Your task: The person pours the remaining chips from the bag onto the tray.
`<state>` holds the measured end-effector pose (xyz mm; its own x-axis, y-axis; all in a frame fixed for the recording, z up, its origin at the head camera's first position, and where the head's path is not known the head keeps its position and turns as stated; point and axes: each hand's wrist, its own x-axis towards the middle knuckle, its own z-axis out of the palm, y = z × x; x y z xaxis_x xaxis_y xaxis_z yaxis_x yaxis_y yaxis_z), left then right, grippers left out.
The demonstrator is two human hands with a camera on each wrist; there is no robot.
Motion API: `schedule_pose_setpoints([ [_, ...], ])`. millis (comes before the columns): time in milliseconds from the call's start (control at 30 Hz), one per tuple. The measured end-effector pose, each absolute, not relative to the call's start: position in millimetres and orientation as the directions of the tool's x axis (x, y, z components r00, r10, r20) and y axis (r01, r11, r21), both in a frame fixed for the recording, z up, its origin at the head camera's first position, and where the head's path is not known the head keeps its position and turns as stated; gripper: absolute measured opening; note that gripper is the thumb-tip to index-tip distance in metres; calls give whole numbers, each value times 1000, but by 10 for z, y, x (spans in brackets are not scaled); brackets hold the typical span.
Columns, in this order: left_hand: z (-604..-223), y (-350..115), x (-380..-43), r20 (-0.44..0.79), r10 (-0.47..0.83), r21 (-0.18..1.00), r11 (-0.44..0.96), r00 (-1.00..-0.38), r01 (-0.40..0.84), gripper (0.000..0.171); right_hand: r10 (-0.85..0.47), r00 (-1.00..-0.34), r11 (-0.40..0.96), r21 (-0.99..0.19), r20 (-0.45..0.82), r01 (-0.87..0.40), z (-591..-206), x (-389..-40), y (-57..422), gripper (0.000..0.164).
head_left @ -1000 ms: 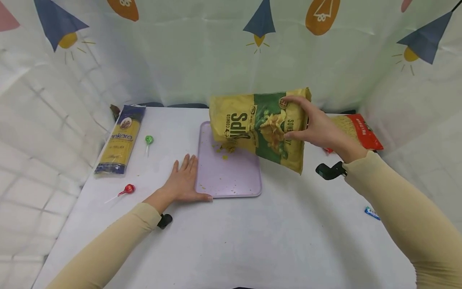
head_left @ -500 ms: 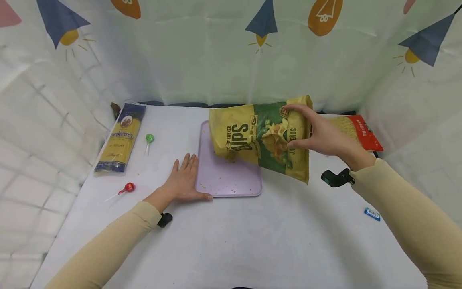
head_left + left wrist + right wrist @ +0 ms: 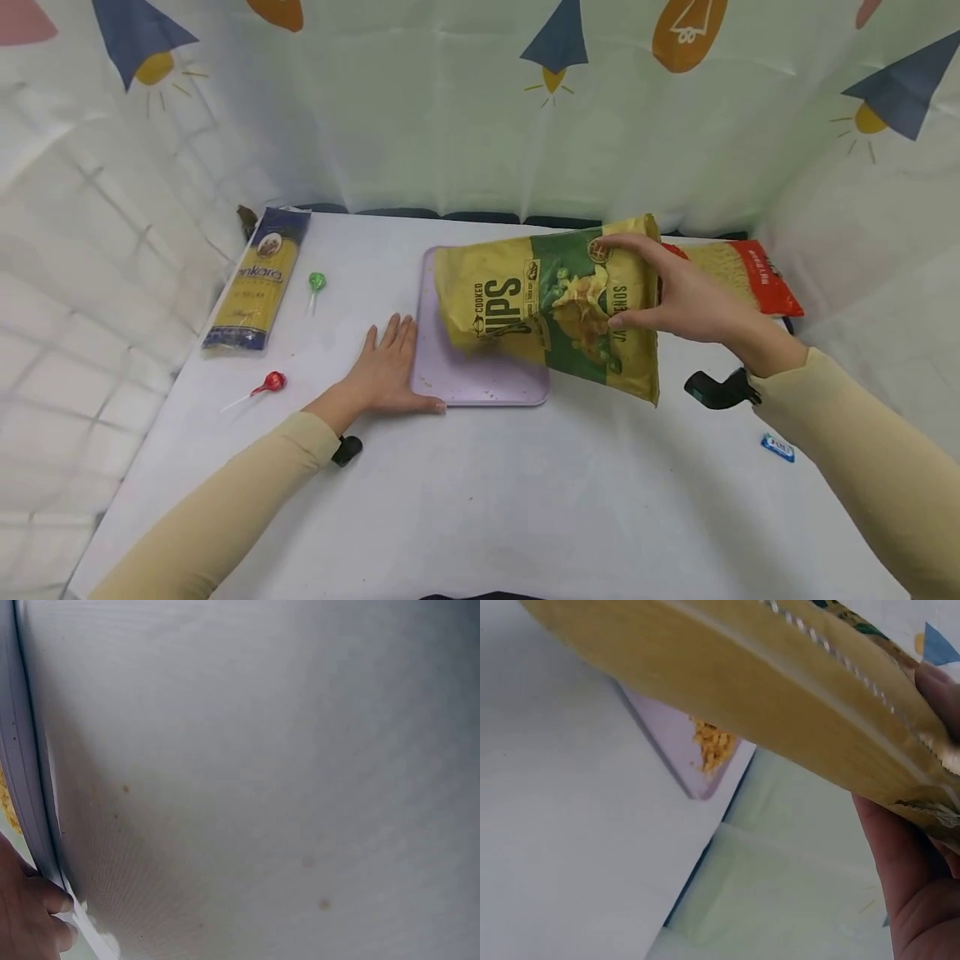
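A yellow and green chips bag [image 3: 547,308] lies on its side in the air over the lilac tray [image 3: 480,385]. My right hand [image 3: 686,292] grips its right end, thumb and fingers apart on the bag. The bag's left end hangs above the tray and hides much of it in the head view. Yellow chip crumbs [image 3: 714,746] lie in a heap on the tray in the right wrist view. My left hand [image 3: 384,371] rests with spread, straight fingers along the tray's left edge, its thumb at the near left corner.
At the left are a blue and yellow pasta packet [image 3: 258,283], a green lollipop [image 3: 317,283] and a red lollipop [image 3: 270,382]. A red-ended noodle packet [image 3: 757,275] lies behind the right arm. A small blue wrapped sweet [image 3: 777,447] is at the right. Curtains enclose the table.
My right hand has brought the chips bag lower in view, toward me and a little right. The crumbs under it are now hidden in the head view. My left hand stays by the tray.
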<state>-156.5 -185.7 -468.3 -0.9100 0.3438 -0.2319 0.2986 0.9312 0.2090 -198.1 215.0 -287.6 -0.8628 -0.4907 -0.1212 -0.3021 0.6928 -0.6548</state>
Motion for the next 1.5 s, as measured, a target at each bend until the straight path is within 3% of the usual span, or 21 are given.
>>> schedule_pose_setpoints([
  [533, -4718, -1840, -1622, -224, 356, 185, 930, -907, 319, 147, -509, -852, 718, -606, -124, -341, -2815, -1794, 2202, 95],
  [1500, -4726, -1861, -1571, -215, 347, 193, 931, -913, 308, 146, -551, -832, 655, -649, -59, -388, -2807, -1738, 2184, 96],
])
